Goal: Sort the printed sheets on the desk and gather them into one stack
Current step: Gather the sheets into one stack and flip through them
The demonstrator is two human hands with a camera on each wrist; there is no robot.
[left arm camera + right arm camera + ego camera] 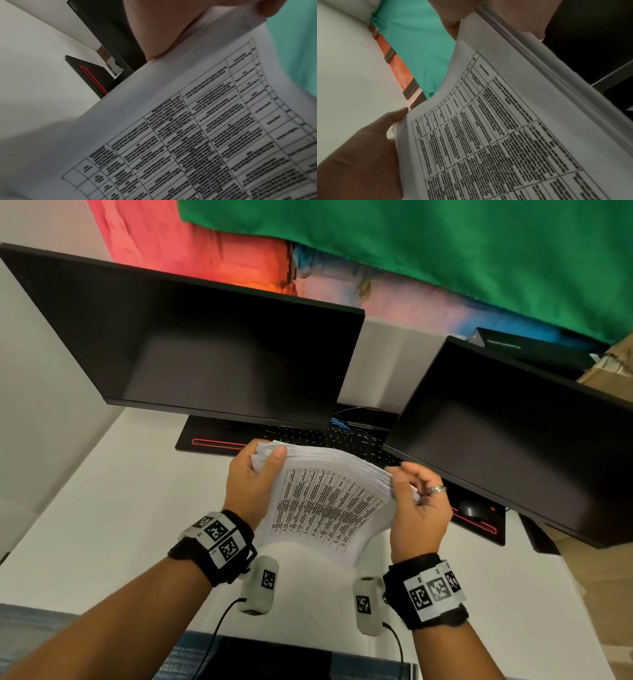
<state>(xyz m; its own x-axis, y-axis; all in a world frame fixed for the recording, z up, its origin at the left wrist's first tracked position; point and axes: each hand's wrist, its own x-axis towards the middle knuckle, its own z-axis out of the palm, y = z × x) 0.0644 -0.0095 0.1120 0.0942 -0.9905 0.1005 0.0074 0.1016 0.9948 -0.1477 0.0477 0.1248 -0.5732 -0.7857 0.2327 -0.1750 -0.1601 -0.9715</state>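
A: Sheets (329, 505) form a thick white paper stack, held clear above the white desk (113, 508); top page carries a black printed table; the stack bows upward, edges fanned along the far side.

B: Left hand (251, 484)?

A: It grips the stack's left edge; thumb (275, 455) on top, fingers curled beneath.

B: Right hand (419, 508)?

A: Palm faces inward at the right edge; thumb pressed to the top page, fingers curled loosely round the fanned edge; a metal ring (436, 490) on one finger.

B: Surroundings?

A: Two dark matte monitors (212, 344) behind; a black keyboard (329, 440) below them.
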